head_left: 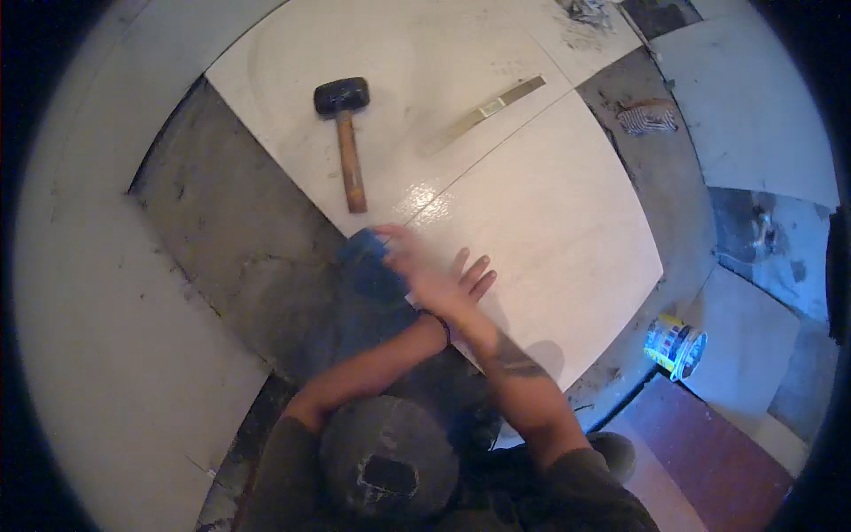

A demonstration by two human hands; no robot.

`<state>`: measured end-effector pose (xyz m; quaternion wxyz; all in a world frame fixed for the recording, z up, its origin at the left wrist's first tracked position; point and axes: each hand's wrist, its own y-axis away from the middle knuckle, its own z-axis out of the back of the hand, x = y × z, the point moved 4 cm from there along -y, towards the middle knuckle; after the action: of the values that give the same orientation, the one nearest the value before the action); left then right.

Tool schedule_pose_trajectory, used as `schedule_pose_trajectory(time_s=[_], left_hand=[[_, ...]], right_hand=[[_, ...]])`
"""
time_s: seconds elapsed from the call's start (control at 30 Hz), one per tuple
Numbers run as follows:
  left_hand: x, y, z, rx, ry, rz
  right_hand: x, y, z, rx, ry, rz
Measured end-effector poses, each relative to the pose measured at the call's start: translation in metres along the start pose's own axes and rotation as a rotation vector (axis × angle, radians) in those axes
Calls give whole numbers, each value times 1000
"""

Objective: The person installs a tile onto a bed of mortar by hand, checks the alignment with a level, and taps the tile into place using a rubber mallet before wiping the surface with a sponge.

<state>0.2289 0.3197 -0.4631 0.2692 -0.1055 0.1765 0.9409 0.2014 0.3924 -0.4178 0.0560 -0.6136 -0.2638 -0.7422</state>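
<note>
My forearms cross over the corner of a large pale floor tile (567, 230). My left hand (470, 280) reaches to the right beneath the right one, its visible fingers spread over the tile; a dark band circles that wrist. My right hand (421, 275), blurred, lies across the left hand. Its fingers curl at the edge of a blue pad-like thing (362, 246) by the tile's corner; whether this is a sponge or a cloth I cannot make out. Just beyond, a rubber mallet (347, 142) with a black head and wooden handle rests on the neighbouring tile.
A spirit level (490, 108) lies along the tile joint. Bare grey mortar bed (239, 195) shows to the left. On the right are a striped cloth (647, 119), a tipped yellow and blue bucket (675, 347) and a reddish board (709, 452). A rounded dark grey thing (381, 443) fills the near foreground.
</note>
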Motion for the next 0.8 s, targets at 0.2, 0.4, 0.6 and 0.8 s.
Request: schedule_pose_trajectory(time_s=[0.2, 0.4, 0.6, 0.8], left_hand=[[-1, 10, 37, 157, 147, -51], [-16, 43, 11, -44, 147, -118], [-11, 40, -28, -163, 244, -97], [-4, 55, -16, -308, 291, -80]], right_hand=[[1, -23, 223, -304, -521, -120], [-20, -59, 208, -509, 333, -129], [-23, 0, -29, -64, 433, 32], [-2, 3, 81, -124, -169, -44]])
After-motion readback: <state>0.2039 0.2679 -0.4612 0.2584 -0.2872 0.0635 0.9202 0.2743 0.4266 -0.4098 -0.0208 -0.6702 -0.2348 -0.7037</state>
